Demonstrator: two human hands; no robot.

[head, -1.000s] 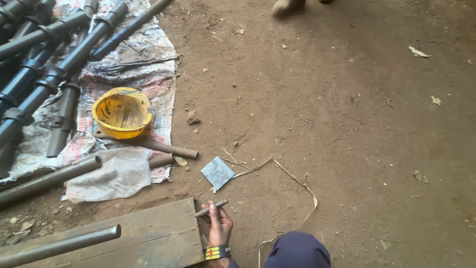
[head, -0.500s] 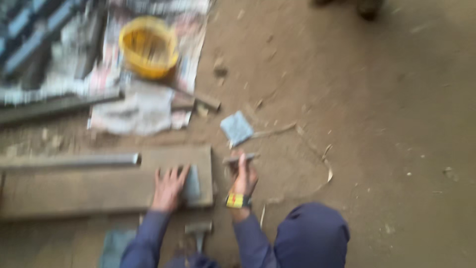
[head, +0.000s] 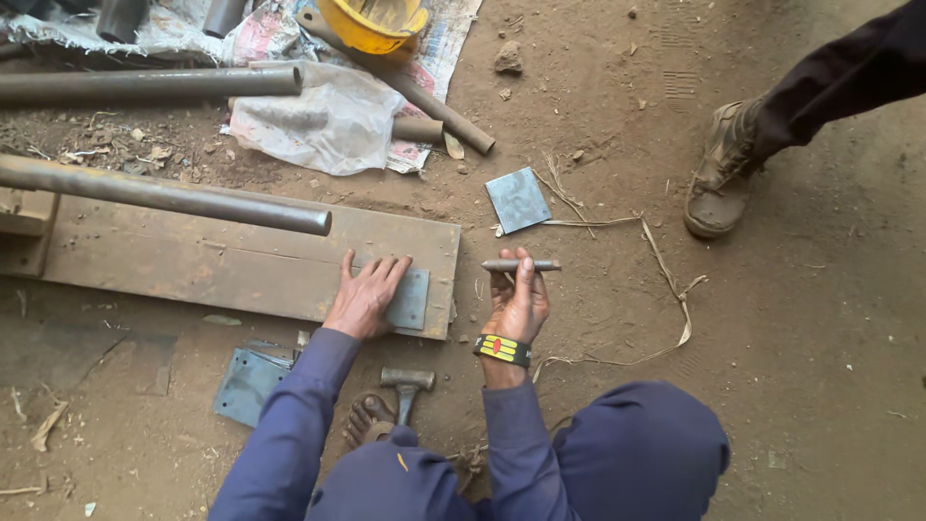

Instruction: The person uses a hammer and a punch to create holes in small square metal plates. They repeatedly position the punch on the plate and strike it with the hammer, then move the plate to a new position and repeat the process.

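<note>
Dirt ground (head: 820, 386) lies open and bare from three o'clock round to five o'clock, the widest free room in view. At nine o'clock a long pipe (head: 164, 193) crosses a flat board (head: 193, 265), and both run off the left edge. Above them, at eleven o'clock, a second pipe (head: 145, 85) is also cut by the left edge, and a yellow helmet (head: 376, 19) is clipped by the top edge. The left hand (head: 365, 294) rests flat, fingers spread wide, on a small grey metal plate (head: 413, 299) at the board's right end; the hand covers much of that plate. Just right of it, the right hand (head: 519, 304) holds a short metal rod (head: 521, 264) level, pinched between thumb and fingers, above the dirt and apart from the board. A hammer (head: 405, 386) lies at six o'clock between the sleeves, its handle partly hidden. Three small plates show: one under the hand, one on the dirt at twelve o'clock (head: 519, 200), one at seven o'clock (head: 246, 384), half covered by the sleeve. At two o'clock stands another person's boot (head: 719, 174), the leg cut by the right edge.
</note>
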